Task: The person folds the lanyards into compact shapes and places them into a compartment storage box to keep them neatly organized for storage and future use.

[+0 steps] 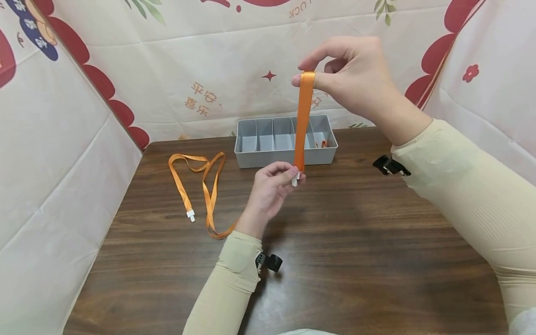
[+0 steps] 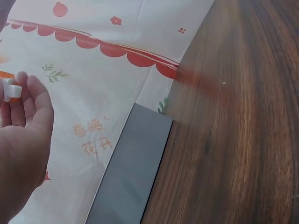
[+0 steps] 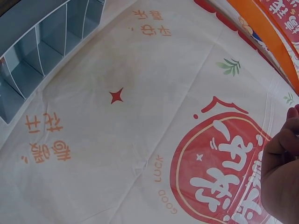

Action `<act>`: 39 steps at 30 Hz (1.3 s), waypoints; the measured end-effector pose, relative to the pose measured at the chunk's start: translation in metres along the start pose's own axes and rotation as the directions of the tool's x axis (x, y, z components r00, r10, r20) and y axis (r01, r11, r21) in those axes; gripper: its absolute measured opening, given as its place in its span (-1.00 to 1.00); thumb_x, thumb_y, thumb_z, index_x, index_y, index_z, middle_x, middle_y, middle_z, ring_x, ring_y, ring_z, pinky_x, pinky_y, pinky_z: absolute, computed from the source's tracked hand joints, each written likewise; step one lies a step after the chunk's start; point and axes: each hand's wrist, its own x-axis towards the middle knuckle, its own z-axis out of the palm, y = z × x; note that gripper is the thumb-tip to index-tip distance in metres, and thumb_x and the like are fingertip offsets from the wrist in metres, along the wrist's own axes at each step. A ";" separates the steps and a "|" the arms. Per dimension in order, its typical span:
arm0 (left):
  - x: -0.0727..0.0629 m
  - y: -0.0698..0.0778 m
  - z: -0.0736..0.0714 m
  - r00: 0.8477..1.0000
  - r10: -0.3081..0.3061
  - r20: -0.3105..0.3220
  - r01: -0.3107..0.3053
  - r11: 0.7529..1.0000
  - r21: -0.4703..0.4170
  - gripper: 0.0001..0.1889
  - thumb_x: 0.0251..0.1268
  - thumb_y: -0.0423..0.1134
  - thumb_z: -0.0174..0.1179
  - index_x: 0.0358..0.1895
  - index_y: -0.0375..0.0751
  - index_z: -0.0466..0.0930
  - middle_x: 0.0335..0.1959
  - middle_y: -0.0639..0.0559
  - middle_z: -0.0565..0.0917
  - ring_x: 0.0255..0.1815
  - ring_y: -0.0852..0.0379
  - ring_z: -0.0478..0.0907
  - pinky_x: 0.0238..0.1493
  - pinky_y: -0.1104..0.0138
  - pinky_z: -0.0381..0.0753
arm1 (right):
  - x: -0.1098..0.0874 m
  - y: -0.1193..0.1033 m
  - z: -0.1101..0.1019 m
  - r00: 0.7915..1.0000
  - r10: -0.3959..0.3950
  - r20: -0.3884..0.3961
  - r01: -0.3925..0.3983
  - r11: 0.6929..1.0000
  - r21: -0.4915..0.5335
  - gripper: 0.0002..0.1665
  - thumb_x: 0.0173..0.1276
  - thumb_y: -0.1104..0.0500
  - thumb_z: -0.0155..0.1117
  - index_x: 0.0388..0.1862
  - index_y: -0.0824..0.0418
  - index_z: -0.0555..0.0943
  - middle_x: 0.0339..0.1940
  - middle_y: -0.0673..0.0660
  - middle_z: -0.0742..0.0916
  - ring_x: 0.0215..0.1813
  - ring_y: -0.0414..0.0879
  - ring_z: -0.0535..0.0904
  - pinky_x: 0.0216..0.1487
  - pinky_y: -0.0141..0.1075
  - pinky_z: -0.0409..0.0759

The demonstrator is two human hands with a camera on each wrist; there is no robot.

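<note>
An orange lanyard (image 1: 304,116) is stretched nearly upright between both hands, its strap lying folded in a narrow length. The right hand (image 1: 349,77) pinches the upper fold between thumb and fingers, high over the table. Below, the left hand (image 1: 274,186) pinches the lower end, where a white plastic clip (image 1: 295,179) pokes out by the thumb. That clip also shows at the fingertips in the left wrist view. In the right wrist view, the orange strap (image 3: 268,35) runs past the right hand (image 3: 282,163) at the frame's edge.
A grey divided box (image 1: 272,159) stands at the table's back, behind the held strap; small orange pieces (image 1: 323,144) lie in its rightmost compartment. Left on the wooden table (image 1: 356,251) lies a second orange lanyard (image 1: 211,197) in loose loops. Printed cloth (image 1: 167,74) encloses the back and sides.
</note>
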 end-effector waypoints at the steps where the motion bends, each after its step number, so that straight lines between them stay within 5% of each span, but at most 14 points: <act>1: 0.000 0.000 0.000 1.000 0.005 -0.007 -0.005 1.000 -0.003 -0.64 0.52 -0.56 0.15 -0.40 -0.09 0.76 -0.43 0.06 0.78 -0.34 0.13 0.80 -0.01 0.27 0.82 | 0.000 0.000 0.000 1.000 -0.004 0.002 0.004 1.000 -0.012 -0.76 0.17 0.09 0.73 -0.20 0.09 0.89 -0.40 -0.20 0.80 -0.66 -0.26 0.46 -0.54 -0.35 0.12; 18: -0.006 -0.002 0.000 0.998 0.003 0.068 -0.007 0.998 0.057 -0.79 0.55 -0.48 0.19 -0.30 -0.14 0.68 -0.37 0.04 0.70 -0.27 0.12 0.72 0.04 0.32 0.79 | -0.004 0.006 0.002 0.982 -0.187 0.000 0.185 0.975 -0.122 -0.86 0.27 0.10 0.67 -0.28 0.13 0.88 -0.47 -0.25 0.72 -0.65 -0.24 0.37 -0.53 -0.36 0.20; 23: -0.004 -0.003 0.003 0.998 0.059 0.000 -0.058 0.997 0.050 -0.73 0.50 -0.53 0.20 -0.35 -0.12 0.73 -0.35 0.05 0.73 -0.33 0.13 0.72 -0.02 0.32 0.77 | -0.003 0.009 0.002 0.979 -0.205 -0.011 0.203 0.975 -0.085 -0.85 0.27 0.13 0.66 -0.29 0.18 0.88 -0.53 -0.25 0.70 -0.69 -0.27 0.32 -0.55 -0.38 0.16; 30: -0.002 -0.005 0.005 0.970 0.214 -0.111 -0.217 0.976 -0.009 -0.73 0.41 -0.56 0.27 -0.38 -0.12 0.78 -0.29 0.03 0.72 -0.39 0.12 0.70 -0.15 0.35 0.75 | -0.004 0.008 0.001 0.976 -0.215 -0.043 0.212 0.975 -0.069 -0.85 0.27 0.15 0.65 -0.30 0.22 0.88 -0.52 -0.27 0.71 -0.66 -0.26 0.36 -0.54 -0.40 0.18; 39: -0.004 -0.002 0.007 0.989 0.103 -0.102 -0.096 0.993 0.071 -0.74 0.45 -0.57 0.23 -0.23 -0.11 0.77 -0.41 0.03 0.73 -0.40 0.13 0.73 -0.13 0.32 0.80 | -0.005 0.010 0.004 0.955 -0.296 -0.029 0.288 0.945 -0.155 -0.89 0.27 0.14 0.66 -0.30 0.15 0.90 -0.51 -0.25 0.67 -0.61 -0.29 0.38 -0.48 -0.41 0.30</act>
